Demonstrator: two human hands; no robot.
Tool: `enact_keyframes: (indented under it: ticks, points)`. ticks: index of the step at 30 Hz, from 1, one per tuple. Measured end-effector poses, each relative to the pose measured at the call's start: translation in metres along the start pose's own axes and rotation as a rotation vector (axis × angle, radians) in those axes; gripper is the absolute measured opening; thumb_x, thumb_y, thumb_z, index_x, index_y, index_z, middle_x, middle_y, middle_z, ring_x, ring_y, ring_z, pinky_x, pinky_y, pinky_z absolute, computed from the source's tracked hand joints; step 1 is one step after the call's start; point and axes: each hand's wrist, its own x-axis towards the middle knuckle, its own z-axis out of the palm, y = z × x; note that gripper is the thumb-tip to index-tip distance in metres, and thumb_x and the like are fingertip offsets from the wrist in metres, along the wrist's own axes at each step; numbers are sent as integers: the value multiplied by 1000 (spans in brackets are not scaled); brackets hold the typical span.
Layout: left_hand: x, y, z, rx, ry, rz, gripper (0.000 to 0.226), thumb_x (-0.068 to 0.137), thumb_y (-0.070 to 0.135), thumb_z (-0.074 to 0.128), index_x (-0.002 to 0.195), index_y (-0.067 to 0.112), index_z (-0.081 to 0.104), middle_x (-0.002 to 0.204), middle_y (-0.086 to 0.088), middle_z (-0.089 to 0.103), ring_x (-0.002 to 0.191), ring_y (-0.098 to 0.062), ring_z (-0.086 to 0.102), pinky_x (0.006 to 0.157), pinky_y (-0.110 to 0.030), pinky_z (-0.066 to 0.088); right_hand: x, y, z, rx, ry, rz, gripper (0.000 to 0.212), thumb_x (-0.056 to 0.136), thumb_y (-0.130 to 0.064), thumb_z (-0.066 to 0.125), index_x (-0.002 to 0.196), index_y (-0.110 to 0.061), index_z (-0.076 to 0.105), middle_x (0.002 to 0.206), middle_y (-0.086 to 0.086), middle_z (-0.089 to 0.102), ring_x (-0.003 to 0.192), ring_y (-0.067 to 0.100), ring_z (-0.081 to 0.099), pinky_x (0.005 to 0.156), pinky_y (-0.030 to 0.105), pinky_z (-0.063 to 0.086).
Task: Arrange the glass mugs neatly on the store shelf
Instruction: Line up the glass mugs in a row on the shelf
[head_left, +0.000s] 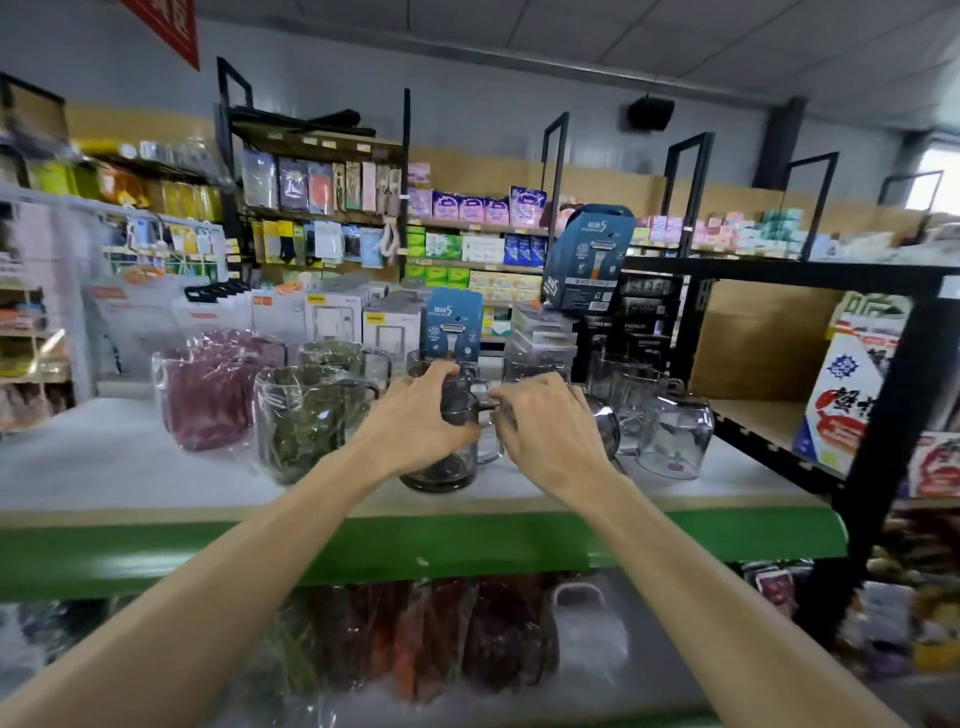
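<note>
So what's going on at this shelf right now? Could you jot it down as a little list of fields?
place: store shelf with a white top and green front edge
left hand: wrapped around the dark mug
right hand: grip on that mug's handle side
wrapped mugs: purple mug and green mug, in clear plastic, to the left
unwrapped mugs: clear mug to the right, tilted
behind: boxed goods, razor pack
</note>
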Motion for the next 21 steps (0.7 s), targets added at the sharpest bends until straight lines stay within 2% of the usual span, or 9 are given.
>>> enact_keyframes:
  ticks: [2,4,6,9,13,15,17,19,21]
  points:
    - [4,11,-3,163,27,38,83,74,55,62,148,33,32,141,-12,51,127,-38,50,103,-54,44,-4,5,-13,44,33,-10,32,97,-24,56,127,-17,65,119,5,68,116,29,52,98,43,43]
    - [6,32,-2,253,64,113,76,81,55,59,149,30,36,149,-9,47,135,-36,44,108,-55,38,-9,16,-25,65,62,11,30,95,-23,58,124,-15,64,118,6,65,112,29,50,93,43,46]
    - [12,52,5,280,51,200,64,88,52,58,146,27,42,141,-6,57,128,-32,52,105,-51,42,-18,30,-34,65,78,38,25,93,-23,59,115,-13,63,111,6,63,104,28,50,87,43,49]
    - [24,72,22,296,-92,261,56,90,52,58,139,28,45,124,-4,67,108,-30,64,91,-49,52,-30,51,-44,82,55,73,13,93,-24,58,102,-14,58,100,3,60,95,24,50,79,42,48]
    - [32,81,42,355,-290,271,73,85,62,61,145,30,34,114,1,70,96,-23,65,85,-45,55,-40,76,-52,87,-50,80,11,95,-29,57,89,-20,53,89,-4,54,85,20,50,71,35,45]
    - [32,82,50,392,-279,278,78,83,63,61,147,31,29,114,3,68,91,-20,61,80,-40,54,-45,85,-51,83,-102,75,13,94,-31,58,88,-20,56,89,-4,56,85,18,53,74,35,49]
    - [32,82,54,368,-245,261,77,82,62,62,145,31,30,114,2,67,92,-21,60,82,-42,54,-50,93,-47,97,-196,75,15,93,-35,62,90,-20,62,95,-3,61,88,18,58,80,39,53]
    - [30,83,56,335,-220,231,74,82,59,64,144,31,32,112,0,66,94,-21,60,84,-43,55,-56,96,-44,142,-283,66,25,91,-46,63,90,-22,65,97,-3,62,88,16,60,79,40,54]
    - [28,87,56,313,-190,226,69,84,56,62,141,32,33,103,1,67,88,-19,60,82,-39,53,-60,101,-42,165,-292,25,33,88,-56,62,90,-23,66,97,-3,62,88,15,60,80,38,54]
